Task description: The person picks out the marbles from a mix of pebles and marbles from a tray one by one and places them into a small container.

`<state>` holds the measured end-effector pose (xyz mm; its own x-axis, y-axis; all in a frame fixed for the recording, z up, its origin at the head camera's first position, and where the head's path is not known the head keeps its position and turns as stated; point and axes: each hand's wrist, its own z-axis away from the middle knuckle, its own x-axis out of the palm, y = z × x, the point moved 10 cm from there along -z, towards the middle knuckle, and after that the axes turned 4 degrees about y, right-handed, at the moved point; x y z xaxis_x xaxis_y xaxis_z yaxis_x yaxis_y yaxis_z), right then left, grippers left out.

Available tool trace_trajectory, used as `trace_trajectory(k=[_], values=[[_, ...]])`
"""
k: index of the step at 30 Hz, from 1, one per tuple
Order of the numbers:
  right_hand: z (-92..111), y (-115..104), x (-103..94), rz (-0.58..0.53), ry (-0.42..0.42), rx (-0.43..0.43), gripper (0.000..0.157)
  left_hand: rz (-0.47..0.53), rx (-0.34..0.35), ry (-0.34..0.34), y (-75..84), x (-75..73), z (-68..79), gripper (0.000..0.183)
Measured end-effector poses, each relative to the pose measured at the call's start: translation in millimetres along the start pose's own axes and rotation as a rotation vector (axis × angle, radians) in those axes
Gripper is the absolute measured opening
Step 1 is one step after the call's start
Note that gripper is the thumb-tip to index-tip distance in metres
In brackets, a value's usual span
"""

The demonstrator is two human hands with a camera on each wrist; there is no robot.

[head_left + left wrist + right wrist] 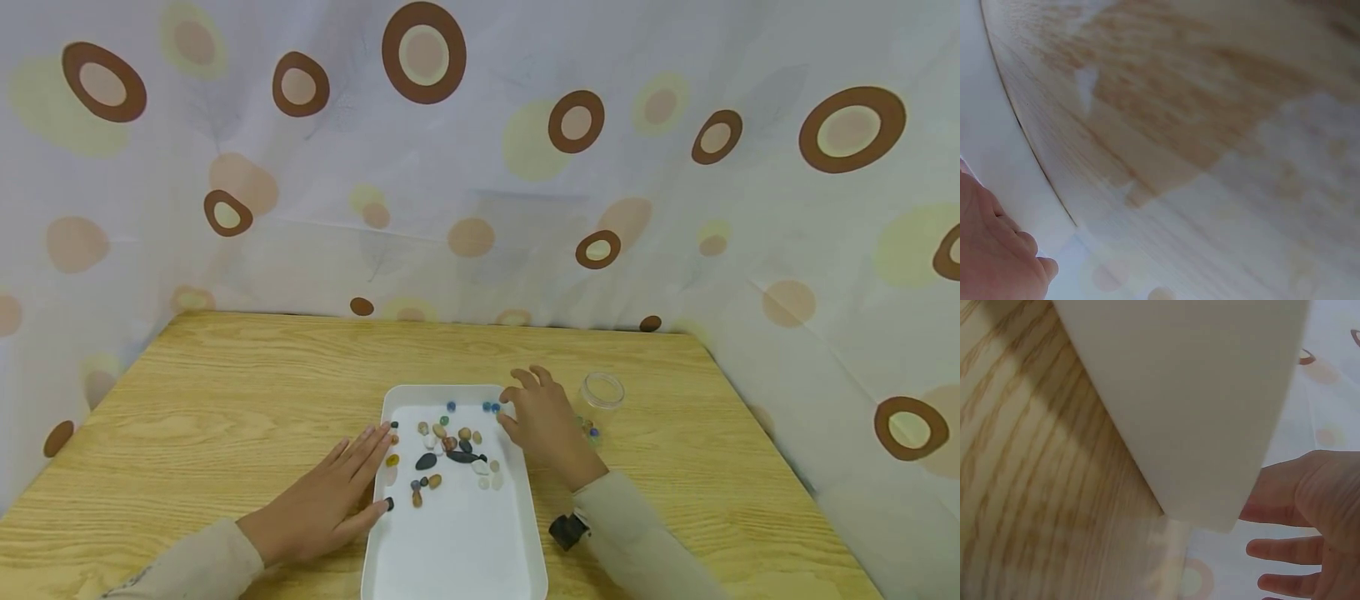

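A white tray [457,550] lies on the table with small pebbles and glass beads on it. My left hand [322,508] rests along the tray's left rim, fingers straight, thumb beside a black stone [389,503]. Over the tray's far right corner, my right hand [543,421] reaches with thumb and index finger apart, their tips right beside two blue glass beads [491,407]. A third blue bead [451,407] lies farther left. Dark and brown pebbles, including a long black stone [462,457], form a cluster mid-tray. Pale stones [483,483] lie near the right side.
A clear round jar [602,390] stands right of the tray, with colourful glass beads [589,427] low in it. A black device [567,531] sits by my right sleeve. Patterned cloth [480,167] hangs behind the wooden table [262,375].
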<state>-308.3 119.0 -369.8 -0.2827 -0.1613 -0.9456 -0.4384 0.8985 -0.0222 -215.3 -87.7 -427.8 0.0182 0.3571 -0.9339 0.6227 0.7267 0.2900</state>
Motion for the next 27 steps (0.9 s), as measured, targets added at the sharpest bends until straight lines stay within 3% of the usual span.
trace_trajectory(k=[14,27], values=[[-3,11,27.5,-0.031,-0.094,0.065,0.022,-0.033,0.003,-0.005,1.4,-0.8,-0.8,0.073],[-11,10,38.1,0.032,-0.076,0.071,0.008,-0.016,0.016,0.01,2.2,-1.2,-0.7,0.072]])
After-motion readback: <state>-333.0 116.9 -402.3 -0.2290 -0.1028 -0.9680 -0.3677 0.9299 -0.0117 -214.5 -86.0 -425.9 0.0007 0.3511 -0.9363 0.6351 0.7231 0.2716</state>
